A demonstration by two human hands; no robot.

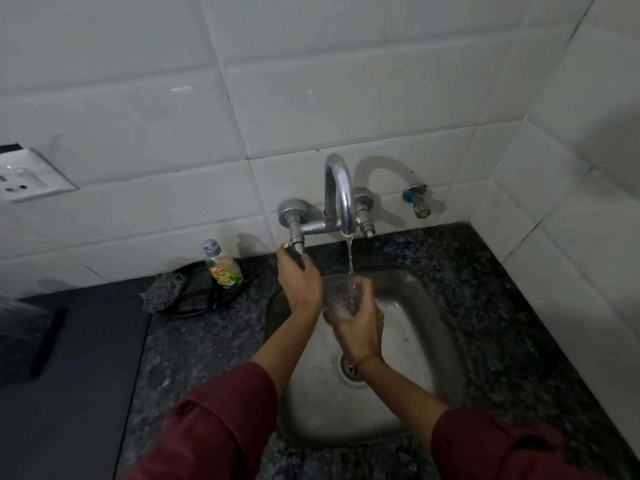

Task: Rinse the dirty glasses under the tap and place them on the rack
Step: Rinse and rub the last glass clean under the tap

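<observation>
White tiled wall (pixel 311 81) behind, dark speckled desk (pixel 502 306) below, and we sweep in from the left: a socket plate (pixel 24 178) on the tiles, then a grey scrubber (pixel 162 291) and a soap bottle (pixel 221 265) sitting on a black tray (pixel 194 304). Now the action. The left hand (pixel 299 285) is up at the tap handle (pixel 294 249), its grip curled round it, and the tap (pixel 341 188) is running, a thin stream of water (pixel 350 258) dropping straight into the glass (pixel 341 296). That glass is held mouth-up over the steel sink (pixel 415 341), the right hand (pixel 360 327) wrapped round its lower body in a closed grip from below. Further right, a spare valve (pixel 417 199) on the wall. So where do we stand? By my reading, the rinse of this glass is under way and not finished. No rack is in view and no other glasses show, clean or dirty, so how many are done cannot be told. Swilling, tipping out and racking this one all look to be ahead.
</observation>
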